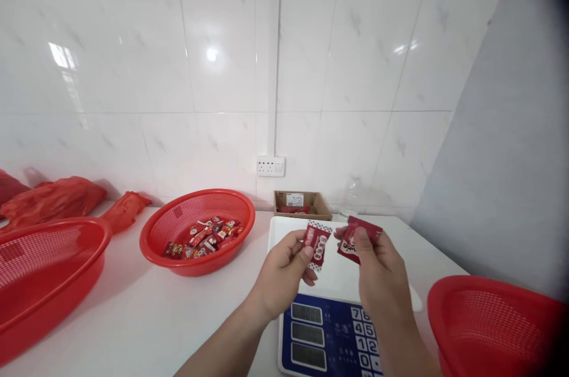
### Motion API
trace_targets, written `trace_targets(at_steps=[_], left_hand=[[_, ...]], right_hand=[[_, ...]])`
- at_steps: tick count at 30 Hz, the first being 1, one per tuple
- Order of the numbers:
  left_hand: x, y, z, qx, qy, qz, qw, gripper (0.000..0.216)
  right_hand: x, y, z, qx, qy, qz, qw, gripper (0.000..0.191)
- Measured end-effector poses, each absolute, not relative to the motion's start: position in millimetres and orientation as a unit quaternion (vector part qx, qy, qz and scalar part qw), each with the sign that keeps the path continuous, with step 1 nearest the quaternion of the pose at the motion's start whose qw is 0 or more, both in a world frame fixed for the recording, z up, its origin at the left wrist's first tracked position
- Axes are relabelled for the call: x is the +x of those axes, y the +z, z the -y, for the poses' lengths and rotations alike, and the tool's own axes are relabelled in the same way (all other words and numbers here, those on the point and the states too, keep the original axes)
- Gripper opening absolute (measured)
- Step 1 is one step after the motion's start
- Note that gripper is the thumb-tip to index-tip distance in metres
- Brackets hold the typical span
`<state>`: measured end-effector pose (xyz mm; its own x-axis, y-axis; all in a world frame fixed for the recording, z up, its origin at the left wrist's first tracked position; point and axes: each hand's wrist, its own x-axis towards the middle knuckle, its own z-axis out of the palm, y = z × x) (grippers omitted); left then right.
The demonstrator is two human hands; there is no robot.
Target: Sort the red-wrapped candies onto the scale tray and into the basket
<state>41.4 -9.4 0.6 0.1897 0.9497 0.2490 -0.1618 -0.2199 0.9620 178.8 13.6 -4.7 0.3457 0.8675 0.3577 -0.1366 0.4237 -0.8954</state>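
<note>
My left hand (pixel 284 273) pinches a small red snack packet (pixel 318 245) with white dotted ends, held upright above the scale. In my right hand (pixel 383 270) is a darker red snack packet (pixel 351 240), gripped between thumb and fingers and tilted. The two packets are close together but apart. Beneath both hands stands a digital scale (pixel 331 335) with a white pan, a blue panel, three display windows and a keypad. My right forearm covers part of the keypad.
A red basket (pixel 153 229) holding several small wrapped snacks stands left of the scale. Other red baskets (pixel 53 229) (pixel 484 288) flank the table. Behind the scale are a cardboard box (pixel 320 205) and a clear bottle (pixel 351 196). Red plastic bags (pixel 57 199) lie at the back left.
</note>
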Motion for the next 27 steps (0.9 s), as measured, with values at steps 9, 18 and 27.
trace_targets(at_steps=[9,18,27], left_hand=[[30.3,-2.1,5.2,0.520,0.539,-0.343,0.567,0.035],[29.5,-2.1,4.9,0.508,0.567,-0.359,0.540,0.051],[37.7,-9.6,6.2,0.623,0.521,-0.404,0.420,0.030]], right_hand=[[186.6,-16.3,-28.4,-0.542,0.188,0.568,0.589,0.039],[186.2,-14.0,-29.6,-0.476,0.357,0.558,0.578,0.043],[174.9,-4.5,-6.4,-0.421,0.420,0.614,0.518,0.060]])
